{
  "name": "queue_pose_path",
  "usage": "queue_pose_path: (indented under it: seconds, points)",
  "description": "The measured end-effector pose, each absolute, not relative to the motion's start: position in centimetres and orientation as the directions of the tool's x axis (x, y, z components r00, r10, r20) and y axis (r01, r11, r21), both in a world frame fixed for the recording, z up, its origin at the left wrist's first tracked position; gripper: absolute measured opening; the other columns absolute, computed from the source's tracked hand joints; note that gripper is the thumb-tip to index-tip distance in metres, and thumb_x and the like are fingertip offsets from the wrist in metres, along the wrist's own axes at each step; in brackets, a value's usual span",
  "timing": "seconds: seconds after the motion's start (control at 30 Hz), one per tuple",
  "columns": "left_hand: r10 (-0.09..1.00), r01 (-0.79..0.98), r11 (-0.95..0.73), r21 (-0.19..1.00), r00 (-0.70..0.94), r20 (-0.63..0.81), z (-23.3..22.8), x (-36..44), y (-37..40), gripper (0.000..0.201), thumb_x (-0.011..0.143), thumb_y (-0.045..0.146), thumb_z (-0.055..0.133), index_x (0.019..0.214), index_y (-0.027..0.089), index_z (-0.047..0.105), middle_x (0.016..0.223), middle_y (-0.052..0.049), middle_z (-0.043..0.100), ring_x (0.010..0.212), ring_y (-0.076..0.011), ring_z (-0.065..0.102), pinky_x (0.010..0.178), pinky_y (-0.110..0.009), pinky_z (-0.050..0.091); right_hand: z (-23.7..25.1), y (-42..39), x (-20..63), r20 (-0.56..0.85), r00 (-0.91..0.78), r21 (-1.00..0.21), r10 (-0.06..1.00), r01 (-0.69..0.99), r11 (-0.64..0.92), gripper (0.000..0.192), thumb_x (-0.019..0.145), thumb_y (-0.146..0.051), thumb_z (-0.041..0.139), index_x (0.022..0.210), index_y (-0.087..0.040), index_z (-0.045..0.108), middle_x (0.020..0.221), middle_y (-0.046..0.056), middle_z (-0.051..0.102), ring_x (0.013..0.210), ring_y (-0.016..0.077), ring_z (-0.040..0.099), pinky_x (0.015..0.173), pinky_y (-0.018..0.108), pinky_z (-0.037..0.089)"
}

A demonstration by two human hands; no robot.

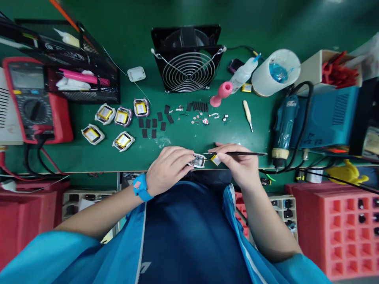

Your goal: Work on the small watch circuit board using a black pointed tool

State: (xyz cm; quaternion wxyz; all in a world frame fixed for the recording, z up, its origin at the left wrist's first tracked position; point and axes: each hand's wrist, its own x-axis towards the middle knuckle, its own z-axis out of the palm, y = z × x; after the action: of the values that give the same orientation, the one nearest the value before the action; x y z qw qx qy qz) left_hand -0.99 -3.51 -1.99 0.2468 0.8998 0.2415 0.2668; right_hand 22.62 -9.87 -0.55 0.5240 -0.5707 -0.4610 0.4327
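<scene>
Near the front edge of the green bench, my left hand is closed on a small white watch-like housing with its circuit board showing. My right hand pinches slim black tweezers, whose tip points left to the housing's upper right edge. A yellow battery lies just right of the housing, beside the right fingers; whether they touch it is hard to tell. Thin wires seem to run between battery and housing. Further left sit several similar housings with yellow batteries, one of them a white housing.
Black foam pieces and tiny parts lie mid-bench before a fan. A multimeter and mesh organizer stand left. At right are a squeeze bottle, white tub, small cream-handled tool and electric screwdriver.
</scene>
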Motion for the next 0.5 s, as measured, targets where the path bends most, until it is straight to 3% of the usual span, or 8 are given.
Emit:
queue_pose_path:
  seconds: [0.1,0.17,0.3,0.4,0.5]
  points:
    - [0.661,0.316,-0.614,0.723,0.707,0.252,-1.4,-1.0,-3.1,0.028,0.095,0.022,0.072,0.116,0.018,0.055,0.124,-0.012,0.070,0.114,-0.0252,0.065,0.098,-0.043,0.053,-0.9,-9.5,24.2,-0.064,0.302,-0.997,0.951,0.020,-0.074,0.014,0.088,-0.038,0.079,0.089,-0.025,0.073,0.089,0.000,0.081,0.092,0.0222,0.077,0.106,0.046,0.055]
    - [0.667,0.316,-0.587,0.746,0.711,0.224,-1.1,-1.0,-3.0,0.033,0.092,0.022,0.075,0.117,0.019,0.054,0.129,-0.012,0.068,0.119,-0.0262,0.063,0.100,-0.045,0.051,-0.8,-9.2,25.3,-0.088,0.284,-0.993,0.955,0.048,-0.106,0.020,0.092,-0.044,0.074,0.089,-0.025,0.071,0.084,0.000,0.079,0.090,0.0222,0.076,0.101,0.044,0.056]
    - [0.637,0.361,-0.619,0.698,0.750,0.176,-1.0,-1.0,-3.1,0.051,0.089,0.020,0.079,0.133,0.022,0.053,0.130,-0.009,0.068,0.120,-0.0269,0.061,0.100,-0.044,0.051,0.5,-8.5,26.2,-0.076,0.110,-0.942,0.991,0.317,-0.108,0.043,0.106,-0.051,0.048,0.079,-0.022,0.066,0.077,0.002,0.071,0.079,0.0193,0.070,0.084,0.034,0.055]
    - [0.639,0.406,-0.650,0.642,0.749,0.174,-1.0,-1.0,-3.1,0.051,0.092,0.019,0.074,0.139,0.023,0.053,0.124,-0.009,0.069,0.115,-0.0259,0.063,0.095,-0.041,0.053,1.8,-7.9,25.8,-0.027,-0.002,-0.781,1.000,0.624,-0.020,0.048,0.108,-0.049,0.040,0.071,-0.022,0.055,0.068,0.001,0.062,0.064,0.0169,0.060,0.065,0.030,0.046]
    - [0.630,0.404,-0.696,0.594,0.740,0.236,-1.0,-1.0,-3.0,0.042,0.098,0.023,0.065,0.138,0.023,0.055,0.121,-0.009,0.069,0.113,-0.0260,0.064,0.093,-0.040,0.054,2.6,-7.4,25.2,-0.014,-0.082,-0.483,0.997,0.873,0.065,0.039,0.107,-0.040,0.046,0.074,-0.022,0.054,0.072,0.003,0.063,0.067,0.0187,0.059,0.067,0.032,0.040]
